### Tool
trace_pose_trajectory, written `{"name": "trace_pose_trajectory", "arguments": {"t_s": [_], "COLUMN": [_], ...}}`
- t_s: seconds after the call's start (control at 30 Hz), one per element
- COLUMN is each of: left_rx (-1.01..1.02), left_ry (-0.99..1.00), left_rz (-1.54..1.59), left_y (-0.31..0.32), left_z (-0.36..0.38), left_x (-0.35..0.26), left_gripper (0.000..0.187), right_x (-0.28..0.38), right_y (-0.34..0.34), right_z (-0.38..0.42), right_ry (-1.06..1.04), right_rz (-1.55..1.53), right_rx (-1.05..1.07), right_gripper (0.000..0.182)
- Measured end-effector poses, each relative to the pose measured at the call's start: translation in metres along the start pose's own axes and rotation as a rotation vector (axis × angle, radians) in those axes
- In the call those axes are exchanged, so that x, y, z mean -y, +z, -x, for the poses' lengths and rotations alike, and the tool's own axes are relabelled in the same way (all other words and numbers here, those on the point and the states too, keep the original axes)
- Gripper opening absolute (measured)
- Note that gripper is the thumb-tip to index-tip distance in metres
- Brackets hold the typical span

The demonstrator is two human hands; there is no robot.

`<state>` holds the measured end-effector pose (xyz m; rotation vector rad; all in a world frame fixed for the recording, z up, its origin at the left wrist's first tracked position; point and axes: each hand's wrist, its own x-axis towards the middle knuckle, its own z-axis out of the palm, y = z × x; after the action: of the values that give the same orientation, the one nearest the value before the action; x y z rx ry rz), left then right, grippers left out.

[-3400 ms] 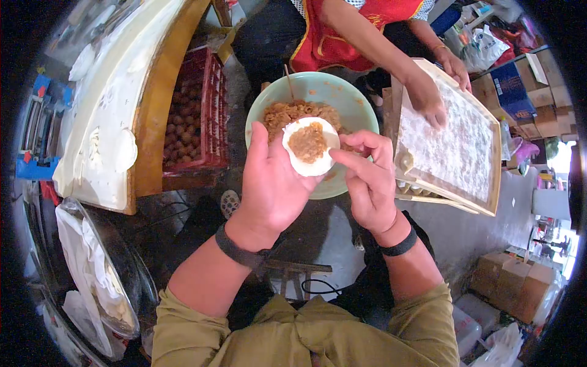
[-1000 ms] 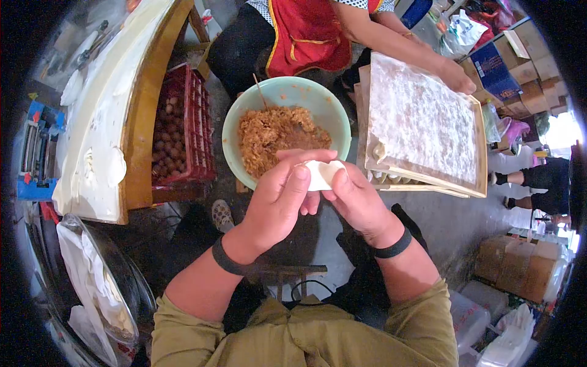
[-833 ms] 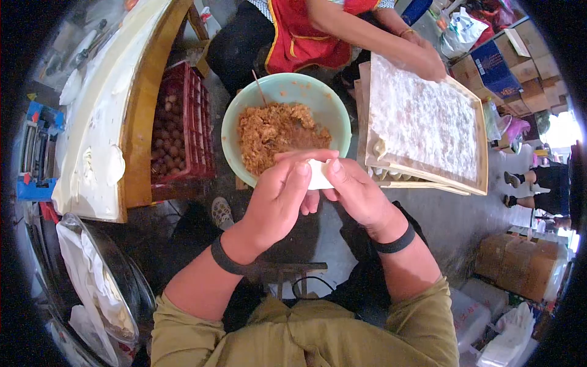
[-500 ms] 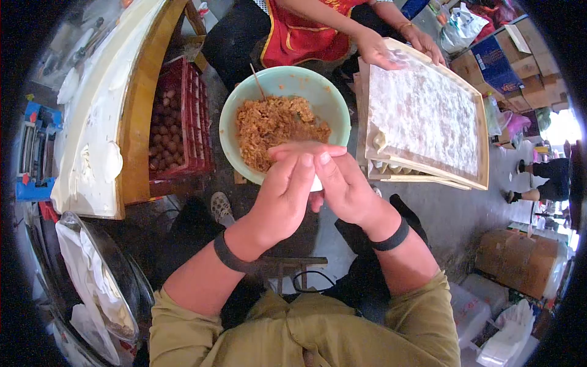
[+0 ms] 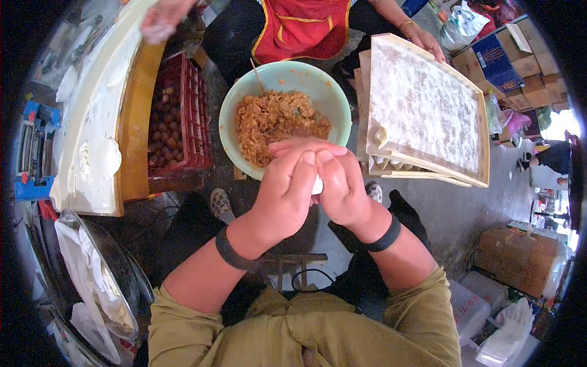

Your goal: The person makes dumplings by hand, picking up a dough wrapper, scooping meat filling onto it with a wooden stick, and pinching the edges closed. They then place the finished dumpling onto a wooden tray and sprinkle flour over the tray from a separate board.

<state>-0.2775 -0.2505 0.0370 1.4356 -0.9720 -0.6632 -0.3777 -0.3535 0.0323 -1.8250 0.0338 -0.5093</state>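
My left hand [image 5: 287,186] and my right hand [image 5: 341,186] are pressed together, thumbs side by side, in front of a pale green bowl [image 5: 225,116] of brown filling [image 5: 278,116]. Between them they squeeze a dumpling [image 5: 318,185]; only a white bit of its dough shows, the rest is hidden by my fingers. A floured tray [image 5: 431,101] rests on a stack of trays to the right, with one dumpling [image 5: 380,136] at its near left corner. More dumplings [image 5: 391,164] peek out of the tray beneath. A thin stick stands in the filling.
At the left is a floured board [image 5: 92,140] with dough rounds [image 5: 111,157] on it. A red crate [image 5: 195,116] of round brown things stands beneath its edge. Across the bowl sits a person in a red apron [image 5: 299,30], one hand [image 5: 425,43] at the tray. Cardboard boxes [image 5: 516,254] stand right.
The other person's one hand has left the tray and is now over the board at the left, blurred. My hands have closed tighter around the dumpling.
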Motion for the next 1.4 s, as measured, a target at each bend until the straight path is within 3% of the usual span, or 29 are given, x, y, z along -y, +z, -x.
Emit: {"name": "trace_pose_trajectory", "arguments": {"t_s": [0.07,0.2,0.27,0.33,0.37,0.5,0.63,0.67,0.8,0.87,0.97,1.07,1.13,1.4], "left_rx": [0.041,0.191,0.270,0.219,0.194,0.286,0.247,0.213,0.223,0.222,0.249,0.226,0.198,0.324], "left_ry": [-0.033,-0.144,-0.199,-0.302,-0.355,-0.369,-0.368,-0.383,-0.373,-0.358,-0.330,-0.306,-0.288,-0.416], "left_rz": [0.017,0.315,0.496,0.563,0.597,0.647,0.630,0.602,0.454,0.528,0.509,0.515,0.566,0.438], "left_y": [-0.001,-0.004,-0.007,-0.004,-0.003,-0.007,-0.007,-0.006,-0.006,-0.005,-0.005,-0.001,0.002,0.000], "left_z": [0.000,-0.001,-0.003,-0.002,-0.002,-0.002,-0.005,-0.005,-0.004,-0.001,-0.002,-0.002,-0.001,0.000], "left_x": [0.001,-0.002,-0.005,-0.012,-0.016,-0.005,-0.004,-0.006,-0.004,0.006,0.004,0.007,0.012,0.005], "left_gripper": [0.064,0.072,0.078,0.108,0.124,0.119,0.112,0.114,0.114,0.102,0.077,0.054,0.042,0.038], "right_x": [-0.002,0.015,0.006,0.004,0.005,0.005,-0.008,-0.004,0.005,0.006,0.004,0.001,0.002,0.000], "right_y": [0.000,-0.009,-0.015,-0.015,-0.018,-0.034,-0.041,-0.043,-0.046,-0.044,-0.044,-0.048,-0.051,-0.060], "right_z": [0.000,-0.006,-0.004,-0.002,-0.004,-0.007,-0.006,-0.004,-0.007,-0.006,-0.006,-0.002,-0.003,0.000], "right_ry": [0.010,0.326,0.295,0.300,0.287,0.196,-0.044,-0.059,-0.014,-0.012,0.052,0.226,0.185,0.114], "right_rz": [-0.011,-0.215,-0.356,-0.390,-0.342,-0.064,0.200,0.288,0.295,0.324,0.363,0.175,0.160,0.088], "right_rx": [-0.007,0.045,0.055,0.027,0.066,0.118,-0.102,-0.160,-0.051,-0.032,-0.163,-0.247,-0.250,-0.028], "right_gripper": [0.039,0.077,0.088,0.104,0.103,0.090,0.060,0.037,0.016,0.008,0.005,0.007,0.008,0.012]}}
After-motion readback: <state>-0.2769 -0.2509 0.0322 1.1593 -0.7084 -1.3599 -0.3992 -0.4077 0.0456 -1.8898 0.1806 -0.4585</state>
